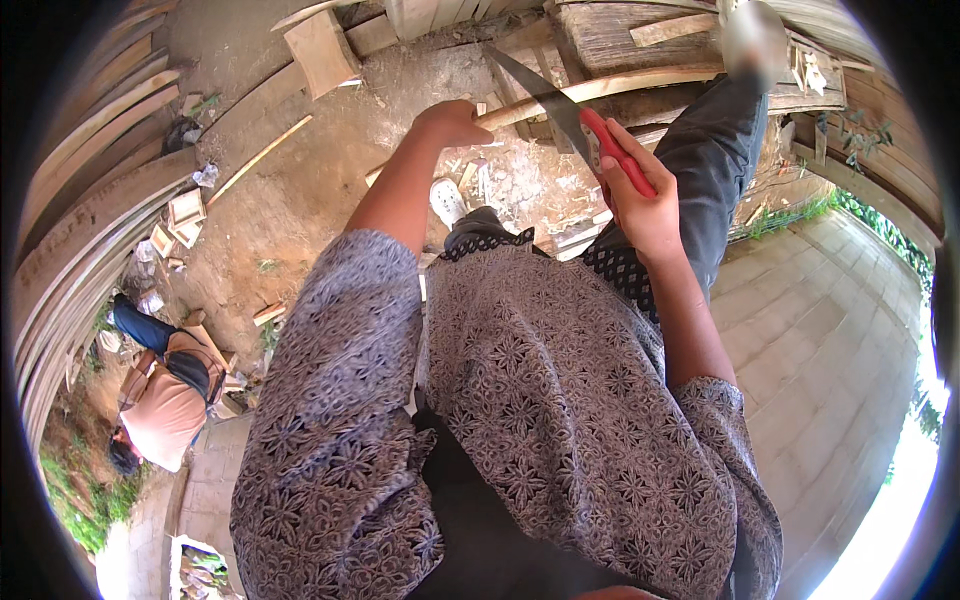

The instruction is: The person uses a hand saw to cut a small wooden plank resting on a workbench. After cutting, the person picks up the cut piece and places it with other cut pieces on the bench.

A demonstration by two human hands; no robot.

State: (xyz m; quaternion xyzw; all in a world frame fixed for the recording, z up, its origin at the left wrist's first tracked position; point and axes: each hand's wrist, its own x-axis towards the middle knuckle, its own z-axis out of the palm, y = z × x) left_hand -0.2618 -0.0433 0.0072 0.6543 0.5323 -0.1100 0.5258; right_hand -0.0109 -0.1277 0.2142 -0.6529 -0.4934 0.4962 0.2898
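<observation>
My right hand is wrapped round the red handle of a handsaw. Its grey blade slants up and to the left, crossing over a long, pale wooden strip. Whether the teeth touch the wood, I cannot tell. At the strip's left end my left hand is closed on the wood, its fingers partly hidden. The strip's far right end reaches my outstretched right leg, whose foot rests by a rough timber bench. My other foot, in a white shoe, is on the dirt floor.
Offcuts and chips litter the dirt floor. A wooden block stands at the far left, with a thin stick nearer. Stacked planks line the left side. Another person is low at the left. A block wall rises right.
</observation>
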